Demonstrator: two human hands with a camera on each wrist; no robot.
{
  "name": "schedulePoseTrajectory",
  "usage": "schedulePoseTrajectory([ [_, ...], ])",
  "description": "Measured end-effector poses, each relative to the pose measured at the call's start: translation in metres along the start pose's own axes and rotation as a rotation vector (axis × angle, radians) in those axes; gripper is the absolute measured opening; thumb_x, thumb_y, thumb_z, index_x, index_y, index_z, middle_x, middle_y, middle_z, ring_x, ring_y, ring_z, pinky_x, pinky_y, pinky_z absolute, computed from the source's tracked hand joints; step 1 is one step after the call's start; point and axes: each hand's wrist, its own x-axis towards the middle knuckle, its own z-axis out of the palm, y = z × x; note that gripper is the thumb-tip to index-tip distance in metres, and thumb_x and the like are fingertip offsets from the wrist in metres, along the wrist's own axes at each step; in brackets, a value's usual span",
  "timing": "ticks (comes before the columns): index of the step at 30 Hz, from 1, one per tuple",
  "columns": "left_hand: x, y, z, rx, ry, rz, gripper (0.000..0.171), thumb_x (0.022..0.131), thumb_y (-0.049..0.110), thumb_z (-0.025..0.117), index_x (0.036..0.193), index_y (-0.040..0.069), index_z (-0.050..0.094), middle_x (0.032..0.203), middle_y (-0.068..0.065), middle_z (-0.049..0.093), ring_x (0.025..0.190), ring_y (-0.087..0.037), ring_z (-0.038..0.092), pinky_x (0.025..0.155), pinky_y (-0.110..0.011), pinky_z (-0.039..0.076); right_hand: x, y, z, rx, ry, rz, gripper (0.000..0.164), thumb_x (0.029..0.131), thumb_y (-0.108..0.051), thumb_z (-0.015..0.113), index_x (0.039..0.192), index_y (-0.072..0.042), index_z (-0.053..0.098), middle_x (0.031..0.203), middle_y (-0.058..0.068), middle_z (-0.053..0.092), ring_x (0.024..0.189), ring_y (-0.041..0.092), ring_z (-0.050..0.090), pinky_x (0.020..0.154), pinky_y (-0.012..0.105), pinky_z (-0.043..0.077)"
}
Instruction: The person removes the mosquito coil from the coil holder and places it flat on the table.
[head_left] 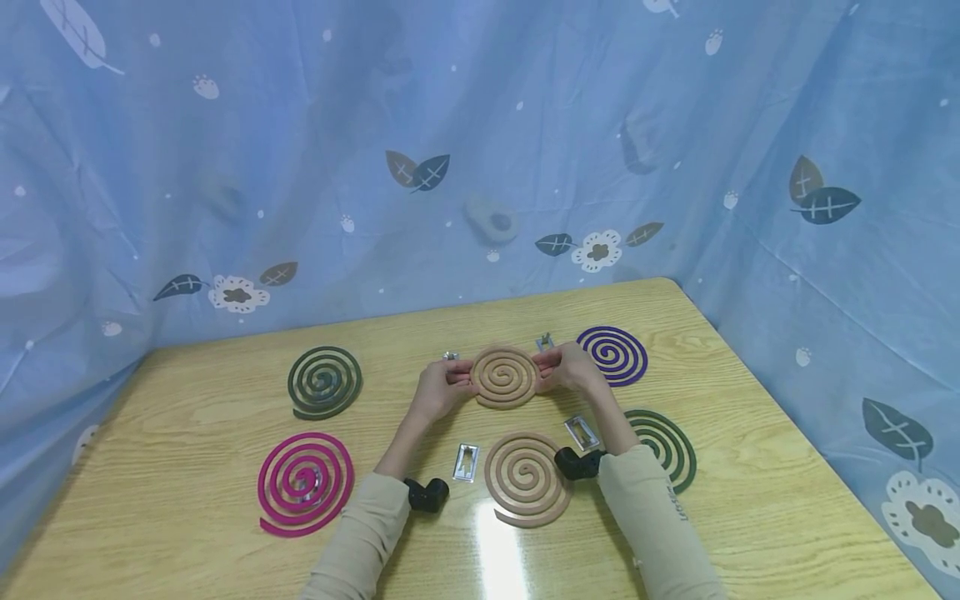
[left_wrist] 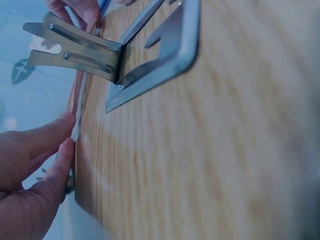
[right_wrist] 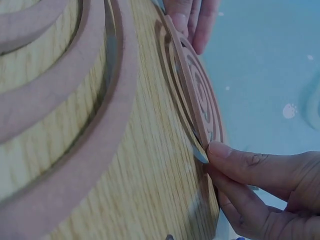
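Observation:
A tan mosquito coil [head_left: 504, 374] is held between both hands near the middle of the table. My left hand [head_left: 442, 390] pinches its left edge, and my right hand [head_left: 570, 367] pinches the right edge. In the right wrist view the coil [right_wrist: 201, 95] sits slightly above the wood, thumb of the right hand [right_wrist: 265, 187] on its upper face. Nearer to me lies a second tan coil [head_left: 527, 476], flat. Metal coil stands [head_left: 459, 476] are around the hands; one stand [left_wrist: 85, 47] shows a raised forked tab in the left wrist view.
On the left lie a dark green coil [head_left: 325, 382] and a magenta coil [head_left: 306, 482], both with metal under their centres. A purple coil [head_left: 611, 356] and another green coil [head_left: 678, 450] are on the right, partly behind the right arm. Patterned blue cloth [head_left: 480, 125] hangs behind the table.

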Motion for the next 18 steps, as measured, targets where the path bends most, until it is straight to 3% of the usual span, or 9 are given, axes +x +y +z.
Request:
schedulePoseTrajectory([
  [10, 0.0016, -0.0023, 0.0013, 0.012, -0.002, -0.016, 0.035, 0.08, -0.006, 0.073, 0.114, -0.01, 0.063, 0.108, -0.022, 0.067, 0.097, -0.029, 0.067, 0.081, -0.025, 0.058, 0.0007, -0.0004, 0.0021, 0.004, 0.008, 0.007, 0.047, 0.07, 0.02, 0.073, 0.115, 0.016, 0.06, 0.1, 0.028, 0.066, 0.083, 0.026, 0.066, 0.066, 0.021, 0.058],
  [18, 0.0028, -0.0022, 0.002, 0.037, -0.003, 0.0, 0.036, 0.08, -0.007, 0.073, 0.114, -0.011, 0.063, 0.107, -0.022, 0.067, 0.095, -0.029, 0.067, 0.08, -0.023, 0.058, 0.0026, -0.0003, 0.0022, -0.075, 0.033, 0.001, 0.046, 0.068, 0.017, 0.076, 0.112, 0.014, 0.063, 0.099, 0.025, 0.068, 0.082, 0.024, 0.067, 0.068, 0.022, 0.058],
])
